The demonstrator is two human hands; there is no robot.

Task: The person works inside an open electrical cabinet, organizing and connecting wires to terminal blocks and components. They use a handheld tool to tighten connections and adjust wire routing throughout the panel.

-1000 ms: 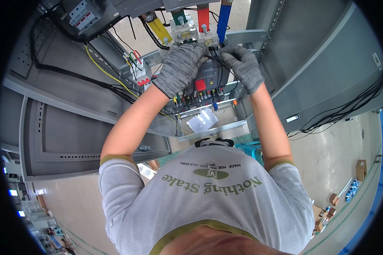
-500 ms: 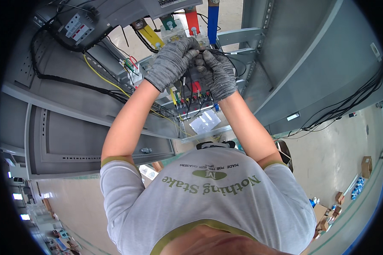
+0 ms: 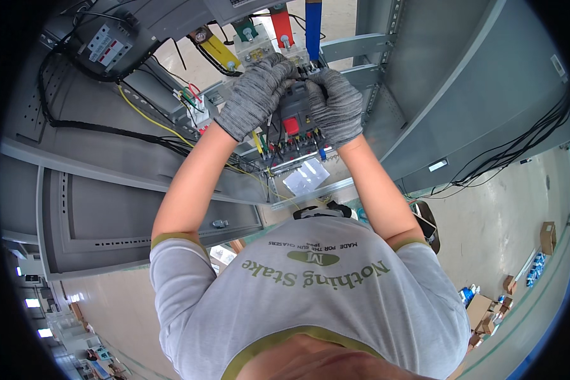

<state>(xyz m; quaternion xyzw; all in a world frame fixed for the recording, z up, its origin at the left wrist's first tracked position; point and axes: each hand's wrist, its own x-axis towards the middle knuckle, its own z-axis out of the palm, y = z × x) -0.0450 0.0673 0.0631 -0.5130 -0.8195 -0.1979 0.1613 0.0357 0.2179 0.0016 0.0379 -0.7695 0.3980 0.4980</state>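
Observation:
Both of my hands wear grey knit gloves and meet over the top end of a dark grey circuit breaker (image 3: 296, 104) with a red block (image 3: 291, 125) on its front. My left hand (image 3: 254, 95) is closed, its fingertips pinching at a thin black wire (image 3: 301, 78). Opposite it, my right hand (image 3: 337, 106) is also closed, with thumb and fingertips at the same wire; the exact grip is partly hidden by the gloves. Just beyond the fingers are a yellow busbar (image 3: 221, 53), a green one (image 3: 246, 30), a red one (image 3: 282, 26) and a blue one (image 3: 313, 31).
Grey cabinet panels (image 3: 449, 95) flank the work. A black cable bundle (image 3: 117, 126) and a yellow wire (image 3: 147, 114) run along the left. Small coloured terminals (image 3: 294, 147) line the breaker's near end, above a clear plastic sheet (image 3: 306, 177). Loose black cables (image 3: 506, 158) hang at right.
My right hand has shifted slightly right and turned, uncovering more of the breaker. The black wires that looped past its fingers no longer show there. My left hand stays nearly in place.

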